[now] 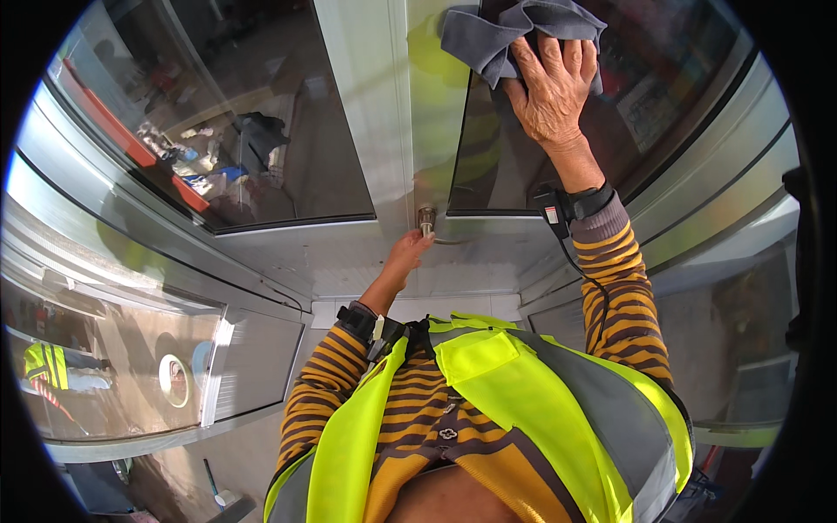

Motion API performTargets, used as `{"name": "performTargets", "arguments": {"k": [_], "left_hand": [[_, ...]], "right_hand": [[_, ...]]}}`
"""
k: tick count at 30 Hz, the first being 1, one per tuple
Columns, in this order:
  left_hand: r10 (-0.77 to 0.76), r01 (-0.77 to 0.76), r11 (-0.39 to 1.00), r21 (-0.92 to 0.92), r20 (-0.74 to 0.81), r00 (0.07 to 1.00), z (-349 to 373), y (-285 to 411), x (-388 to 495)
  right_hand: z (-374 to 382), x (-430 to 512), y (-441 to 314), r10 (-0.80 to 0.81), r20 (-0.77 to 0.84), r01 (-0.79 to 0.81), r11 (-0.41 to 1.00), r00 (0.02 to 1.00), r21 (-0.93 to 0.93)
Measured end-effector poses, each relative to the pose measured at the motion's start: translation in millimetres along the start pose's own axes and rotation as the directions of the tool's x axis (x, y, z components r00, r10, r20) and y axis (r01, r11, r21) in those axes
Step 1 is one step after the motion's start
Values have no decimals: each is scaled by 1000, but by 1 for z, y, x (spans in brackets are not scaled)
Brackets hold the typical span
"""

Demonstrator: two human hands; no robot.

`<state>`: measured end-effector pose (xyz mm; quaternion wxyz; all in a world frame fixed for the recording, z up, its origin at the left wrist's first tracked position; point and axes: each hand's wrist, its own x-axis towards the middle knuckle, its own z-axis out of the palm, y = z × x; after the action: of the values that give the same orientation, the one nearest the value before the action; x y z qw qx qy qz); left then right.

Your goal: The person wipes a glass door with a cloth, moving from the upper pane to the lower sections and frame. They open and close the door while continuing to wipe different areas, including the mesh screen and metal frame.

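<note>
My right hand point(554, 85) is spread over a folded grey cloth point(487, 40), pressing it against the dark glass pane point(503, 176) of the right-hand door. Its fingers rest on the cloth, and part of the cloth is hidden behind them. Lower down, my left hand point(407, 253) grips the metal door handle point(427, 218) on the pale door frame point(428, 150). Another glass pane point(320, 163) lies to the left of that frame. Both wrists carry black straps with small devices, and a cable runs along my right sleeve.
Behind the left pane, clothes and other loose items point(209, 167) lie in a heap. Glazed metal-framed panels point(255, 363) flank me. At far left are a person in a yellow vest point(47, 366) and a round pale basin point(174, 380). White tiles point(458, 306) line the threshold.
</note>
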<state>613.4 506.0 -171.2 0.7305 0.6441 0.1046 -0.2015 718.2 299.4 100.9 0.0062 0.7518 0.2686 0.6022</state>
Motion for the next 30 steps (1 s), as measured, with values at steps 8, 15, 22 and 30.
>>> {"name": "performTargets", "arguments": {"k": [8,15,22,30], "left_hand": [[-40,21,948,-319,-52,998,19,-10,26],[22,-53,890,-453,-74,997,33,-21,33],[-32,-4,928,-371,-90,995,31,-25,44],[-86,25,914,-404,-134,987,31,-29,52]], "right_hand": [[18,-223,-37,-224,383,124,955,896,268],[8,-276,-26,-385,491,179,892,781,415],[-11,-134,42,-214,279,133,950,936,282],[-36,23,63,262,-203,-246,964,943,101]]}}
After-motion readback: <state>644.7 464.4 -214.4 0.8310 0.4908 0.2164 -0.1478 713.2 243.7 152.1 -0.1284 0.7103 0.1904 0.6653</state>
